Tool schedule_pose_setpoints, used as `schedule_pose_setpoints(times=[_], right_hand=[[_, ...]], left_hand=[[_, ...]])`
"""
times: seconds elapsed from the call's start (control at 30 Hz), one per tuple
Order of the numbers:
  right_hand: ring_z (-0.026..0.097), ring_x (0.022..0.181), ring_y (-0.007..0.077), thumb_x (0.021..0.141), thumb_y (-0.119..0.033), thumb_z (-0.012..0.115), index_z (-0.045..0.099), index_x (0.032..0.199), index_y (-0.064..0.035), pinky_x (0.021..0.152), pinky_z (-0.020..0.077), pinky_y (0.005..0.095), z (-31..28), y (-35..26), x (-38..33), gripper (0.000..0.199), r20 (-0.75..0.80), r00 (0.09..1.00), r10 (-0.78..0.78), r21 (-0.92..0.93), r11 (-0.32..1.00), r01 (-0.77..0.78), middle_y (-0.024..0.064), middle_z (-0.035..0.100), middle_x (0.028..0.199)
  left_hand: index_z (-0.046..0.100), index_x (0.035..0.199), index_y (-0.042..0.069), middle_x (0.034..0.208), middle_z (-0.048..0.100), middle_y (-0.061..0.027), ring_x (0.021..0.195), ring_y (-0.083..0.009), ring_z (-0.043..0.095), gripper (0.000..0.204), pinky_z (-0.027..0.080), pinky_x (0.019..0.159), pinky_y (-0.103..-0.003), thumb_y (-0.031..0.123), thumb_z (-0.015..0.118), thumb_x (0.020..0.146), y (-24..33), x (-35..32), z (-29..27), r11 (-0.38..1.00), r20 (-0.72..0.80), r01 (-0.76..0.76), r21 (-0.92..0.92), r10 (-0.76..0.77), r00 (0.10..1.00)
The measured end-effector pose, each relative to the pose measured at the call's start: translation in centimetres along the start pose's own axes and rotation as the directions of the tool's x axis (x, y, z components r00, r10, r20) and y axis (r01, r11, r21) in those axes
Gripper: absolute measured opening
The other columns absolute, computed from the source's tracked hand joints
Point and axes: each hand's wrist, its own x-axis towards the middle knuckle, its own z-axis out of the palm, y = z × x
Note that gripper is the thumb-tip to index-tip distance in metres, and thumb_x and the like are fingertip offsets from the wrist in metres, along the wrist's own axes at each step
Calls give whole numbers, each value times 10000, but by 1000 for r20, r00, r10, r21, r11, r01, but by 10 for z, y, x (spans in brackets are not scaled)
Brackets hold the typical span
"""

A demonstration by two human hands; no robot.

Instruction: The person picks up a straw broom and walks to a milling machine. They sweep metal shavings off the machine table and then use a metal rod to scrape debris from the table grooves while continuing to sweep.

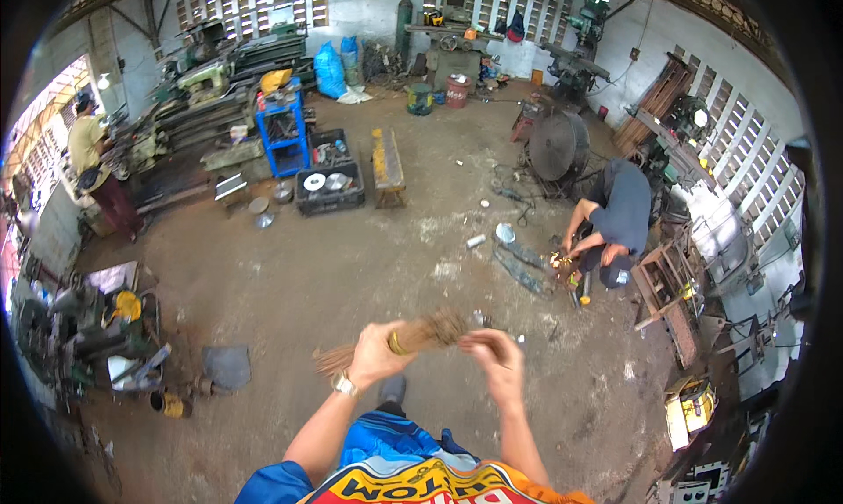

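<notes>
My left hand (pixel 379 360), with a watch on its wrist, is closed round a stick broom (pixel 428 334), a bundle of thin brown sticks bound by a yellow band. The broom lies across in front of my body, raised above the floor. Its thin sticks fan out left of my fist, and a frayed, bushy end points right. Beside that bushy end is my right hand (pixel 497 363), its fingers loosely bent and apart. Whether the fingertips touch the sticks I cannot tell.
At right a person (pixel 622 210) bends over sparks near the floor, beside a large drum fan (pixel 558 144). A yellow bench (pixel 387 166), a black crate (pixel 329 192) and a blue rack (pixel 283 135) stand ahead. Another person (pixel 90 157) stands by machines at far left.
</notes>
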Motion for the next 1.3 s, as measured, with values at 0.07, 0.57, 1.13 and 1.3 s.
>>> schedule_pose_setpoints(times=[0.07,0.57,1.13,1.3], right_hand=[[673,1129,215,983,-278,665,657,1244,-17,995,506,380,-15,-42,45,369,-149,966,-209,-51,978,204,120,705,1229],[640,1167,369,943,-492,630,607,1310,-57,970,499,464,-100,20,516,569,130,990,-50,-835,533,137,189,675,1247],[721,958,345,973,-534,580,645,1229,-71,799,575,449,-208,117,1103,533,352,867,352,-889,415,192,201,714,1137],[672,1113,378,942,-456,672,642,1292,-71,954,534,454,-298,48,1233,522,21,998,59,-774,633,-21,187,709,1175]], left_hand=[[743,1015,112,839,741,-166,774,-361,723,302,582,715,-426,198,767,727,-23,65,12,983,105,-59,176,41,994],[754,1002,128,784,716,-177,751,-394,703,308,554,673,-511,300,725,748,-133,508,118,962,492,-164,217,37,870],[752,1050,175,718,710,-161,667,-378,698,333,563,621,-489,340,693,766,-255,1073,113,835,473,-167,524,-122,873],[765,1040,169,793,724,-187,746,-392,712,326,570,670,-504,353,728,774,-244,1260,141,932,615,-220,289,-4,788]])
